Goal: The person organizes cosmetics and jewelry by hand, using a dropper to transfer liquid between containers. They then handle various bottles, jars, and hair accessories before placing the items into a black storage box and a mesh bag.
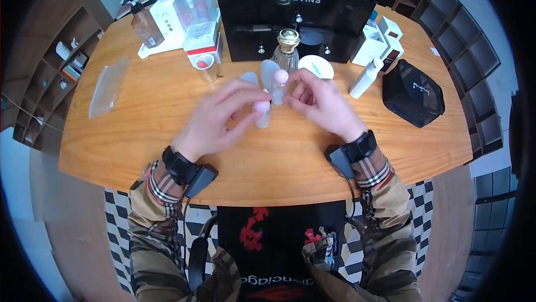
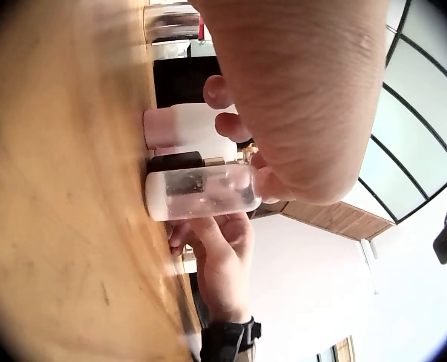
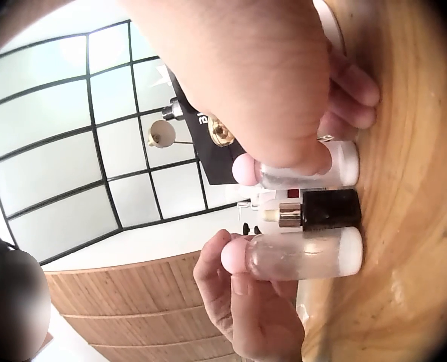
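Observation:
Two clear bottles with round pink tops stand upright and apart on the table. My left hand (image 1: 215,115) pinches the pink top (image 1: 261,106) of the nearer bottle (image 3: 306,254) between thumb and fingers. Around the other bottle (image 1: 278,95), my right hand (image 1: 329,106) has its thumb and index finger, its thumb lying across the side in the right wrist view. Between the two bottles in that view is a black dropper bottle (image 3: 330,209). The left wrist view has the nearer clear bottle (image 2: 201,194) below my left hand (image 2: 299,105), with my right hand (image 2: 223,271) behind it.
Behind the hands stand a gold-capped glass bottle (image 1: 288,45), a white round item (image 1: 316,67) and a black drawer box (image 1: 245,17). A cup (image 1: 206,70) and pump bottles are at left. White boxes (image 1: 365,78) and a black pouch (image 1: 412,94) lie at right, a clear bag (image 1: 109,87) far left.

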`<action>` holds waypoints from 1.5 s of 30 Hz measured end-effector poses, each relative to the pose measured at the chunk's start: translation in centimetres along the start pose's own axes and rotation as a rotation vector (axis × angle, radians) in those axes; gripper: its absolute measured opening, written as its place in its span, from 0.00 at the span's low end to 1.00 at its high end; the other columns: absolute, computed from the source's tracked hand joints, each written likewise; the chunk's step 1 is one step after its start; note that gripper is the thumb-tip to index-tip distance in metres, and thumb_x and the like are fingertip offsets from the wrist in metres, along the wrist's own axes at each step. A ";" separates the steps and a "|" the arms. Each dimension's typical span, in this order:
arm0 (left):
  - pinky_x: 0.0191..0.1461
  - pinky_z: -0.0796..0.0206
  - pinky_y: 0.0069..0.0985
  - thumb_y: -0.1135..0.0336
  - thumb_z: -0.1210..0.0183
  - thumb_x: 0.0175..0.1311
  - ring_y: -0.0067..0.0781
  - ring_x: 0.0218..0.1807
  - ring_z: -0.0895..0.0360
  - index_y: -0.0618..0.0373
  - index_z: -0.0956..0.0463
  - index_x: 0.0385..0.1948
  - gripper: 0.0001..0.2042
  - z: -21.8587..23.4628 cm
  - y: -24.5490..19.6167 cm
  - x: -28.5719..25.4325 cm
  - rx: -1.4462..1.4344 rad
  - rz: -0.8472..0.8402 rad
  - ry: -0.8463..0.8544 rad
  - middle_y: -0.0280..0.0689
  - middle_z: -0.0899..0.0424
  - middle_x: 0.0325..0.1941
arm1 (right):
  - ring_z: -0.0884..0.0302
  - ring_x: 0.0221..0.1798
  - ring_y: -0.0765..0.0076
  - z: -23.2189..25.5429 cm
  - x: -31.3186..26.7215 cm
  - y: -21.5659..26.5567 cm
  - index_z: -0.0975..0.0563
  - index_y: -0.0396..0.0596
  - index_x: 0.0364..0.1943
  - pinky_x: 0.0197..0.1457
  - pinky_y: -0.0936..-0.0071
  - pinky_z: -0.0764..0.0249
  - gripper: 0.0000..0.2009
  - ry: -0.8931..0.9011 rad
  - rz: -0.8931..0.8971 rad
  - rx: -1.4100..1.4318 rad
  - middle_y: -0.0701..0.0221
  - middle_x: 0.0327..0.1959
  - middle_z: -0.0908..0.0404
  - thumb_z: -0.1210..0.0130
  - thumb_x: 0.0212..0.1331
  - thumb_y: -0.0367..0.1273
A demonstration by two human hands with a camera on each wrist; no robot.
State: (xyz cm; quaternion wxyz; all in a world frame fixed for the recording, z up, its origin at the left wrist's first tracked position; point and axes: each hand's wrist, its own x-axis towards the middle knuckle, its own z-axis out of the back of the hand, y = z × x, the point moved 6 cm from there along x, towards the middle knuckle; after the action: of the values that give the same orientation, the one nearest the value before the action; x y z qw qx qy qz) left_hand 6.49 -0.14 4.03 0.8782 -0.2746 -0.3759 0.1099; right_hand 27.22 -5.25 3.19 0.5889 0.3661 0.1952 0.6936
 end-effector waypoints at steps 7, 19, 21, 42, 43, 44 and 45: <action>0.34 0.35 0.16 0.79 0.37 0.65 0.18 0.35 0.27 0.54 0.19 0.57 0.19 -0.6 0.1 -0.2 -0.091 -0.023 0.028 0.36 0.22 0.56 | 0.21 0.26 0.68 0.1 -0.2 0.0 0.24 0.44 0.47 0.34 0.71 0.25 0.14 -0.020 0.037 0.003 0.70 0.22 0.23 0.43 0.57 0.20; 0.33 0.34 0.19 0.84 0.46 0.63 0.23 0.32 0.26 0.55 0.18 0.43 0.13 1.2 2.5 -0.3 0.009 0.014 -0.214 0.34 0.22 0.48 | 0.21 0.27 0.70 -0.2 -0.4 -0.2 0.21 0.43 0.36 0.34 0.73 0.25 0.04 0.126 0.013 -0.009 0.68 0.25 0.20 0.41 0.57 0.25; 0.33 0.34 0.19 0.85 0.47 0.62 0.23 0.31 0.25 0.56 0.18 0.41 0.13 1.2 2.5 -0.6 0.049 0.036 -0.193 0.34 0.22 0.45 | 0.21 0.27 0.70 -0.8 -0.6 -0.7 0.19 0.43 0.36 0.34 0.73 0.25 0.04 0.200 0.005 -0.020 0.67 0.26 0.19 0.41 0.58 0.27; 0.39 0.26 0.31 0.80 0.49 0.59 0.41 0.35 0.17 0.57 0.18 0.41 0.13 -0.7 4.5 -0.8 0.096 0.221 0.075 0.41 0.14 0.36 | 0.20 0.40 0.61 -1.2 -0.2 0.2 0.18 0.48 0.55 0.42 0.67 0.23 0.19 0.180 0.123 -0.007 0.64 0.46 0.20 0.41 0.56 0.26; 0.39 0.26 0.32 0.80 0.49 0.59 0.42 0.35 0.17 0.55 0.17 0.41 0.14 -0.9 4.5 -0.7 0.070 0.218 0.070 0.41 0.14 0.35 | 0.20 0.42 0.59 -1.4 -0.2 -0.1 0.19 0.48 0.55 0.44 0.66 0.22 0.20 0.174 0.211 -0.020 0.63 0.46 0.20 0.41 0.56 0.26; 0.39 0.26 0.33 0.79 0.48 0.58 0.43 0.35 0.17 0.54 0.16 0.42 0.15 -1.0 4.4 -0.8 0.045 0.214 0.065 0.42 0.14 0.34 | 0.19 0.45 0.56 -1.6 -0.2 0.2 0.19 0.48 0.56 0.47 0.65 0.21 0.21 0.166 0.300 -0.034 0.62 0.46 0.20 0.42 0.55 0.25; 0.39 0.26 0.33 0.79 0.48 0.58 0.43 0.35 0.17 0.54 0.16 0.42 0.15 -1.1 4.4 -0.9 0.044 0.217 0.067 0.42 0.14 0.34 | 0.19 0.45 0.56 -1.7 -0.3 0.1 0.19 0.48 0.56 0.47 0.65 0.21 0.21 0.167 0.298 -0.032 0.62 0.46 0.20 0.42 0.55 0.25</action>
State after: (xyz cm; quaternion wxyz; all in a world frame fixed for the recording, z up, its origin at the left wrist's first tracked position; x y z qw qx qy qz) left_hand 6.70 2.69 0.42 0.8790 -0.2976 -0.3121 0.2032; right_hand 25.87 -5.33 2.04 0.4670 0.3227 0.1758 0.8043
